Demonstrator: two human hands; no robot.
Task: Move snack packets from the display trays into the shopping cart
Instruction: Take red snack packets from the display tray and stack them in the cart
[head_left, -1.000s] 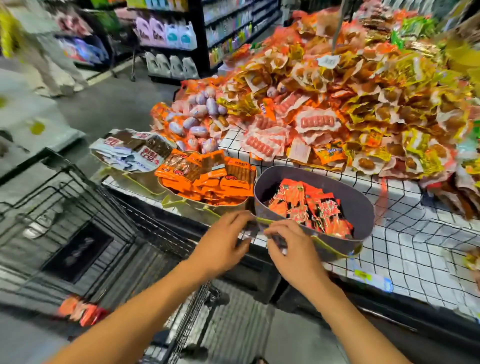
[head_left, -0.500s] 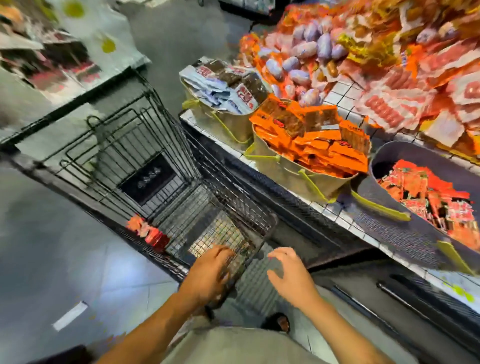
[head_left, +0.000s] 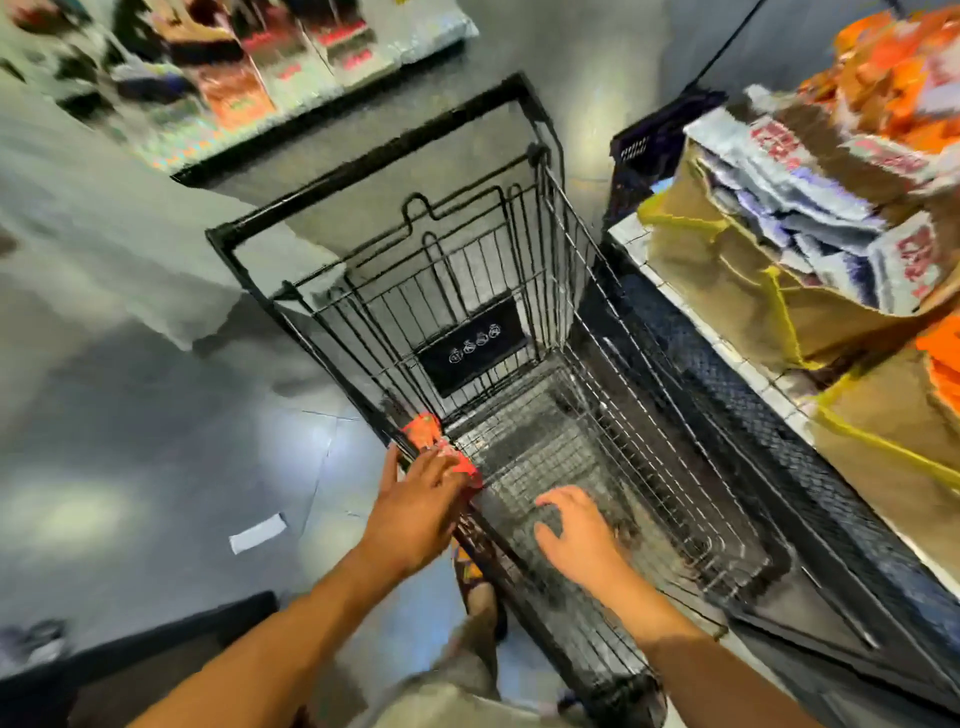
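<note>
Left grip (head_left: 415, 514) released, laid flat on red snack packets (head_left: 434, 441) inside shopping cart (head_left: 467, 270) against its left wall; right grip (head_left: 576, 535) released, spread over cart floor; display tray (head_left: 753, 291) just beside

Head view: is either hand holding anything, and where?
Right hand: nothing, fingers spread over the cart. Left hand overlaps the red packets; grip cannot be told.
</note>
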